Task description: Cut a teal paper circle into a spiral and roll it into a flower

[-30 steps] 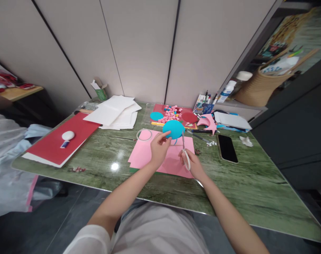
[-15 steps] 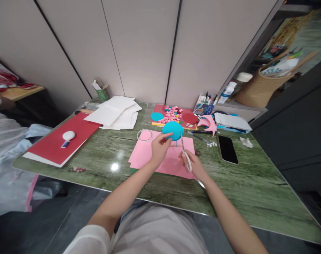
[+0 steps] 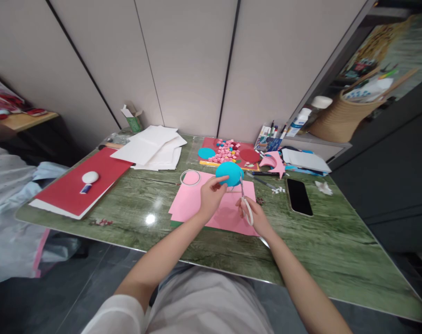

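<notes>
My left hand (image 3: 211,197) pinches the lower edge of a round turquoise paper piece (image 3: 229,173) and holds it up over pink paper sheets (image 3: 188,200) on the green table (image 3: 151,232). My right hand (image 3: 254,215) grips white-handled scissors (image 3: 244,200), whose blades point up at the right edge of the turquoise piece. A thin turquoise strip hangs from the piece by the blades.
A tape ring (image 3: 190,177) lies left of the pink sheets. White sheets (image 3: 151,146), a red board (image 3: 74,183) with a white object (image 3: 90,177), a black phone (image 3: 298,195), pink pom-poms (image 3: 224,150), pens and paper scraps lie around. A basket (image 3: 343,118) stands on a shelf at right.
The turquoise piece has turned and shifted slightly in my left hand, and the scissors have moved a little along its right edge.
</notes>
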Action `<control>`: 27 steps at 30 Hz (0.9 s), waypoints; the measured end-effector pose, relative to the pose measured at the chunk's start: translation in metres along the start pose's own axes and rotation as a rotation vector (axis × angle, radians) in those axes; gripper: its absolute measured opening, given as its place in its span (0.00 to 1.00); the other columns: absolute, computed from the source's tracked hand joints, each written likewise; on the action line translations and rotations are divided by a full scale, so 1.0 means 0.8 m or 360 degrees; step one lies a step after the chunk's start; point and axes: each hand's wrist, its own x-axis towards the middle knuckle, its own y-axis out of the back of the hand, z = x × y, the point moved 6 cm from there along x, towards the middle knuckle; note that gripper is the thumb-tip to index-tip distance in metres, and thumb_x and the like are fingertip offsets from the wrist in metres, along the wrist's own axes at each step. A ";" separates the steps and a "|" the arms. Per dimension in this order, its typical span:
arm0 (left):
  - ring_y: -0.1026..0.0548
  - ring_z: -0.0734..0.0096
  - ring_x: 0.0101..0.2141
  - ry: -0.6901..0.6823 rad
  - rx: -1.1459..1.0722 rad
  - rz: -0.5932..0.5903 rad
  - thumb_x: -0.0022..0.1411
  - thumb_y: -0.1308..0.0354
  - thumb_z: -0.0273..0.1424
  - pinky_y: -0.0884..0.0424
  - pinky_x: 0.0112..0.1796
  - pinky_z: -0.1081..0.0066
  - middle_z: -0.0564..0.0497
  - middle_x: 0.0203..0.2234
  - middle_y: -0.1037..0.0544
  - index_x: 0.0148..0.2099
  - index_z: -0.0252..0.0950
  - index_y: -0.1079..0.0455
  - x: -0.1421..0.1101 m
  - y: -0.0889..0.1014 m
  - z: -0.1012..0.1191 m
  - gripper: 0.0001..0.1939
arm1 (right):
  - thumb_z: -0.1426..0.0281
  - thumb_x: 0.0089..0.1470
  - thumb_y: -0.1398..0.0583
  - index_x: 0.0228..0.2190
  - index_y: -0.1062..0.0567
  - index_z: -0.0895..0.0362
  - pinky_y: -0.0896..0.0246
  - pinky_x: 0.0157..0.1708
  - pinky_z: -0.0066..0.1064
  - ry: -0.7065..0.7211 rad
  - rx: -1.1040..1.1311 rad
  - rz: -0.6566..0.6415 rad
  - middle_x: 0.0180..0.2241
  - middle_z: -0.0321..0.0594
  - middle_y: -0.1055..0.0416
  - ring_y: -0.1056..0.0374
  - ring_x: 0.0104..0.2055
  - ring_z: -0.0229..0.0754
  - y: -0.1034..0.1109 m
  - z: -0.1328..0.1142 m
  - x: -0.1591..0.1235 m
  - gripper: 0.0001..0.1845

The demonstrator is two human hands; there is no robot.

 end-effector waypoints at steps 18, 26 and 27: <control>0.33 0.74 0.29 -0.0028 0.0021 -0.0011 0.52 0.47 0.26 0.37 0.31 0.74 0.50 0.28 0.28 0.39 0.36 0.28 -0.002 0.000 0.001 0.12 | 0.56 0.54 0.51 0.29 0.34 0.58 0.47 0.25 0.27 0.0017 -0.0011 0.0020 0.19 0.33 0.41 0.43 0.23 0.35 0.001 -0.002 0.000 0.17; 0.32 0.73 0.31 -0.0048 -0.0006 0.0001 0.52 0.48 0.26 0.36 0.32 0.73 0.49 0.28 0.28 0.39 0.36 0.28 0.000 0.003 0.001 0.12 | 0.57 0.54 0.51 0.29 0.34 0.58 0.47 0.25 0.27 0.0009 -0.0005 0.0017 0.19 0.32 0.41 0.43 0.22 0.35 0.000 0.000 -0.001 0.17; 0.32 0.73 0.31 -0.0046 0.0000 0.0001 0.52 0.48 0.26 0.36 0.32 0.73 0.49 0.28 0.28 0.39 0.36 0.28 0.000 0.003 0.001 0.12 | 0.57 0.54 0.51 0.29 0.34 0.58 0.47 0.25 0.27 0.0013 -0.0003 0.0012 0.19 0.32 0.41 0.43 0.22 0.35 0.000 -0.001 -0.001 0.17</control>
